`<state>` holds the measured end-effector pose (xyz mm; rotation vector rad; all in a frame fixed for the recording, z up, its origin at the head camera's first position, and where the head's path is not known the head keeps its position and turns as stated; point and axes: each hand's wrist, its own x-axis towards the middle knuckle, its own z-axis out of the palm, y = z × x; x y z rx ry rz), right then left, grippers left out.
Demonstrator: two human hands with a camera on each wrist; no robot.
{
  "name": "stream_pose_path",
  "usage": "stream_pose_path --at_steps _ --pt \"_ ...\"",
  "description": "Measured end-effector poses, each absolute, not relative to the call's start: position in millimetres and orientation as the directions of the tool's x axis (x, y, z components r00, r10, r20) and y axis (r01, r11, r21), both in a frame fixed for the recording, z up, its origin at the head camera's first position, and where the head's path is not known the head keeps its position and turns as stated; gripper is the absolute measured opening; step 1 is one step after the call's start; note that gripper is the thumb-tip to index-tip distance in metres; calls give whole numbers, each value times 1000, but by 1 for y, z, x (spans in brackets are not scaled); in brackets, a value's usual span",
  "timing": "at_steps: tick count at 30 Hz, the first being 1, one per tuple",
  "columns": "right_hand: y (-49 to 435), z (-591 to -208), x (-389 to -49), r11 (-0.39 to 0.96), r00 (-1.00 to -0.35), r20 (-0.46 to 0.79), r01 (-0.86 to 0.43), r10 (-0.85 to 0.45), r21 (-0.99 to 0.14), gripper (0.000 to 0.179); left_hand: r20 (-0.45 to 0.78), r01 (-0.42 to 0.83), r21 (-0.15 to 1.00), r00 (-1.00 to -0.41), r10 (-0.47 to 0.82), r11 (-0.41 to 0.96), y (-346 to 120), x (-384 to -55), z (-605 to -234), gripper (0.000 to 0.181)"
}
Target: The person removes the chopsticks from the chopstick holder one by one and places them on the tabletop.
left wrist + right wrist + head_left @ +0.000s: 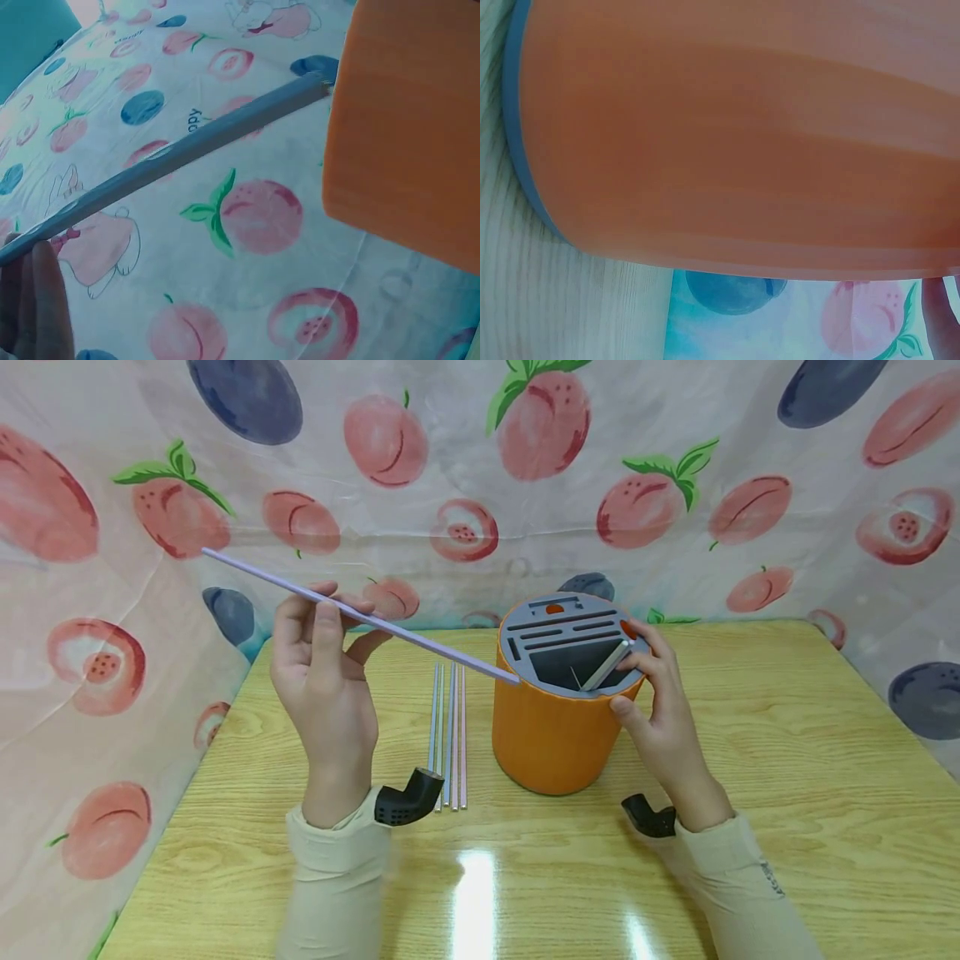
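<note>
My left hand point(326, 668) pinches a long, thin lilac chopstick point(390, 628) between thumb and fingers. The chopstick slants down to the right, and its lower end is at the near-left rim of an orange knife and utensil holder point(558, 743) with a grey slotted top. In the left wrist view the same chopstick point(180, 154) crosses toward the orange wall. My right hand point(663, 710) grips the holder's right rim, thumb outside and fingers over the top. Beside those fingers, pale sticks point(606, 665) lean in the large opening. Orange wall point(735, 165) fills most of the right wrist view.
Several thin pastel chopsticks point(454, 735) lie side by side on the wooden table point(787, 760), left of the holder. A fruit-patterned cloth point(525, 527) hangs behind the table and at its left. Black curved pieces point(411, 798) sit at both wrists.
</note>
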<state>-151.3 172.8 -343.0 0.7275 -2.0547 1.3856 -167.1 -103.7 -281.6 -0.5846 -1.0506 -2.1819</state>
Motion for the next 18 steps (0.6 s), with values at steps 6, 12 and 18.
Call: stream_pose_path --at_steps 6,12,18 --pt "173 -344 -152 321 -702 700 -697 -128 -641 58 591 629 669 -774 -230 -397 -109 -171 -286 20" --pt "173 -344 -152 316 -692 708 -708 -137 -631 58 514 514 832 -856 -58 -207 -108 -181 -297 22" --pt "173 -344 -153 313 -688 712 -713 -139 -628 57 402 402 916 -915 31 -9 -108 -185 -303 27"
